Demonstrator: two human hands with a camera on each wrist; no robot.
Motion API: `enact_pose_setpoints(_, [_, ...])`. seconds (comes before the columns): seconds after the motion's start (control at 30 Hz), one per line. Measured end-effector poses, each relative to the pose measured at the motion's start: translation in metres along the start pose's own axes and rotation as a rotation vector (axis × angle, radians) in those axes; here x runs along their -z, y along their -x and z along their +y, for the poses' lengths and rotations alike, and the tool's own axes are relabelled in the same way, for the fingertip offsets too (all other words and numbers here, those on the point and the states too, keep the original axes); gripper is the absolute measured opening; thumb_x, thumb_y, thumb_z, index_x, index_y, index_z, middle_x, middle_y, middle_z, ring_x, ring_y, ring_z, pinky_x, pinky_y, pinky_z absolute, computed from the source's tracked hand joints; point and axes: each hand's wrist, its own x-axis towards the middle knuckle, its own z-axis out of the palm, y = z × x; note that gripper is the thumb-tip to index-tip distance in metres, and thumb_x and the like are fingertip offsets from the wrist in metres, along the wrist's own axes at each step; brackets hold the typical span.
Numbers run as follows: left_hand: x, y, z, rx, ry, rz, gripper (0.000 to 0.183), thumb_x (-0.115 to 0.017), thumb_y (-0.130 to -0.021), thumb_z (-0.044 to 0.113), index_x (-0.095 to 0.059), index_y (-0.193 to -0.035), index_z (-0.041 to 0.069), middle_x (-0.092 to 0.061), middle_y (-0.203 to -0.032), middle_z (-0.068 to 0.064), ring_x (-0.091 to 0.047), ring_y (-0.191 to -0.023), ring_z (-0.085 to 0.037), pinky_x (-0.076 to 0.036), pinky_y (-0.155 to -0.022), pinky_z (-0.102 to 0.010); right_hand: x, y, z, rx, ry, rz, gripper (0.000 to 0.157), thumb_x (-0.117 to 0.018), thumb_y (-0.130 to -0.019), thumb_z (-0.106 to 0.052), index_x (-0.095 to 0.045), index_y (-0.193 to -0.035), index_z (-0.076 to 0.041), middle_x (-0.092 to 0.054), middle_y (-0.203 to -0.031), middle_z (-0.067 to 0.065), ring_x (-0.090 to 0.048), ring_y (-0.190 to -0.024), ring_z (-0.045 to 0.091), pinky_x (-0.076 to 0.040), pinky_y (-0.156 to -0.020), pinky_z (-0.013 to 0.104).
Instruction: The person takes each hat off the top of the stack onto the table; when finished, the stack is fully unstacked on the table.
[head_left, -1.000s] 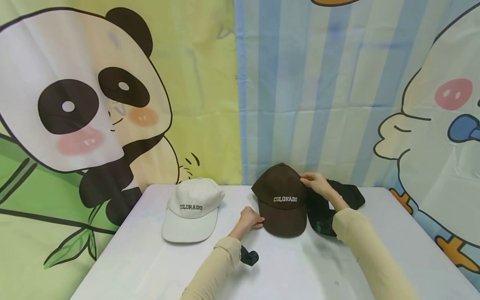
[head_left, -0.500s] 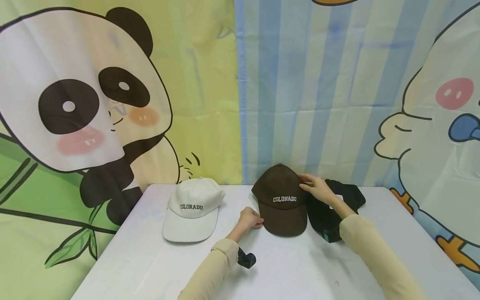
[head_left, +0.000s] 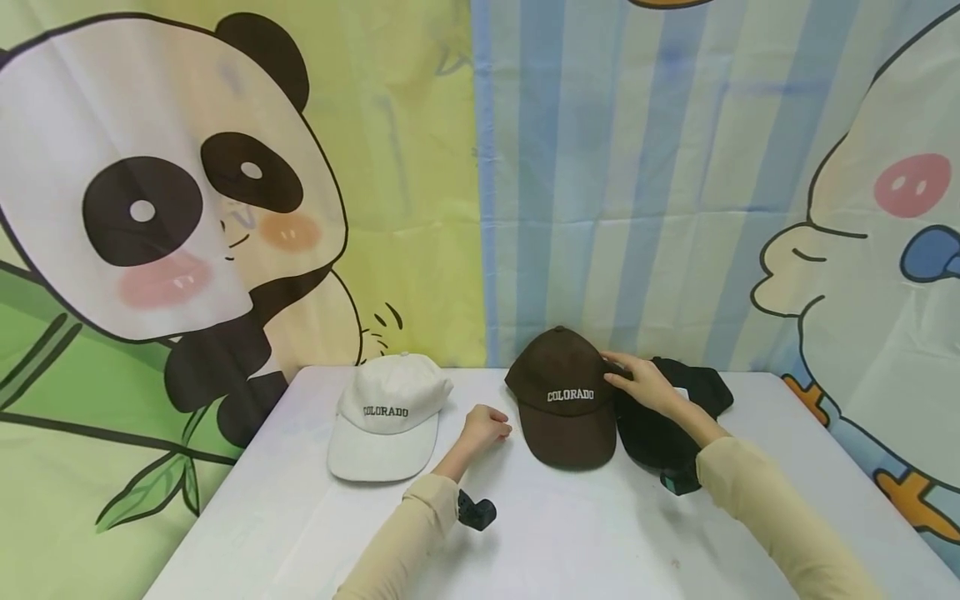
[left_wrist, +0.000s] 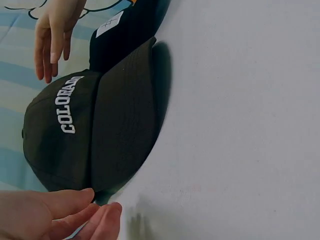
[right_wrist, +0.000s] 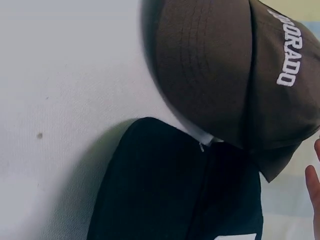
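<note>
A brown cap lettered COLORADO stands at the back of the white table, its brim towards me. My left hand is just left of it, apart from the brim in the head view, with thumb and fingers loosely bent and nothing between them. My right hand is by the crown's right side. In the left wrist view, that right hand hangs with relaxed fingers beside the crown. Below it a black cap with a white label leans against the brown one, partly hidden by the right arm.
To the left sits a white cap, also lettered COLORADO. Black wrist cameras are strapped at the cuffs. A printed curtain with a panda hangs behind the table's back edge.
My left hand has let go of the brown cap's brim and drawn off to the left. The right hand's fingers have loosened from the crown's side, and its arm has shifted slightly right.
</note>
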Motion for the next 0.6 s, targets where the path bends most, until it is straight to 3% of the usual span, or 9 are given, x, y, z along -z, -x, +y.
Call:
enact_pose_setpoints(0.07, [0.003,-0.001,-0.003,-0.017,0.009,-0.005,0.017,-0.073,-0.069,0.01,-0.067,-0.085,0.005,-0.063,-0.068,-0.006,-0.06,-0.055,-0.014,-0.051,-0.049,-0.023,0.0,-0.001,-0.001,0.039,0.034,0.005,0.048,-0.055,-0.088,-0.02,-0.04,-0.13,-0.002,-0.041,-0.129,0.019,-0.04,-0.114,0.038,-0.036,-0.09,0.051])
enact_pose_setpoints(0.1, [0.009,0.009,0.01,-0.004,-0.005,-0.008,0.02,-0.07,-0.072,0.007,-0.066,-0.09,0.0,-0.063,-0.071,-0.009,-0.061,-0.058,-0.017,-0.051,-0.051,-0.025,0.0,0.0,-0.003,0.077,0.068,0.007,0.048,-0.056,-0.087,-0.018,-0.04,-0.13,-0.002,-0.041,-0.129,0.019,-0.04,-0.114,0.037,-0.036,-0.091,0.051])
enact_pose_setpoints(0.17, [0.033,0.056,0.068,0.005,-0.008,-0.013,0.022,-0.062,-0.076,0.0,-0.063,-0.097,-0.005,-0.063,-0.075,-0.012,-0.061,-0.064,-0.019,-0.052,-0.055,-0.026,-0.001,0.001,-0.006,0.21,0.196,0.005,0.051,-0.06,-0.084,-0.016,-0.041,-0.129,-0.002,-0.04,-0.13,0.019,-0.039,-0.116,0.036,-0.036,-0.09,0.051])
enact_pose_setpoints(0.27, [0.058,0.08,0.094,0.03,-0.007,-0.017,0.022,-0.056,-0.08,-0.001,-0.06,-0.099,-0.01,-0.063,-0.081,-0.016,-0.061,-0.072,-0.025,-0.052,-0.059,-0.028,-0.006,0.003,-0.012,0.489,0.485,-0.006,0.057,-0.067,-0.077,-0.014,-0.044,-0.128,-0.004,-0.038,-0.132,0.018,-0.037,-0.118,0.033,-0.036,-0.091,0.049])
enact_pose_setpoints(0.33, [0.074,0.087,0.095,0.014,0.0,0.003,0.021,-0.053,-0.082,-0.001,-0.059,-0.099,-0.011,-0.062,-0.084,-0.018,-0.06,-0.074,-0.027,-0.052,-0.059,-0.027,-0.011,0.004,-0.016,0.671,0.686,-0.032,0.062,-0.07,-0.073,-0.016,-0.044,-0.129,-0.008,-0.036,-0.134,0.015,-0.034,-0.121,0.03,-0.035,-0.093,0.046])
enact_pose_setpoints(0.43, [0.103,0.094,0.09,0.02,0.009,0.07,0.02,-0.052,-0.083,0.0,-0.059,-0.099,-0.011,-0.061,-0.089,-0.021,-0.059,-0.077,-0.03,-0.052,-0.059,-0.028,-0.02,0.004,-0.02,0.868,0.964,-0.091,0.073,-0.074,-0.069,-0.017,-0.039,-0.132,-0.015,-0.033,-0.137,0.009,-0.029,-0.125,0.025,-0.029,-0.1,0.042])
enact_pose_setpoints(0.6, [0.152,0.114,0.072,0.052,-0.011,0.231,0.021,-0.055,-0.083,0.002,-0.06,-0.099,-0.009,-0.062,-0.09,-0.02,-0.059,-0.075,-0.025,-0.051,-0.059,-0.027,-0.031,0.001,-0.016,0.977,1.277,-0.158,0.083,-0.075,-0.067,-0.023,-0.029,-0.136,-0.023,-0.026,-0.14,0.002,-0.02,-0.129,0.019,-0.018,-0.105,0.04])
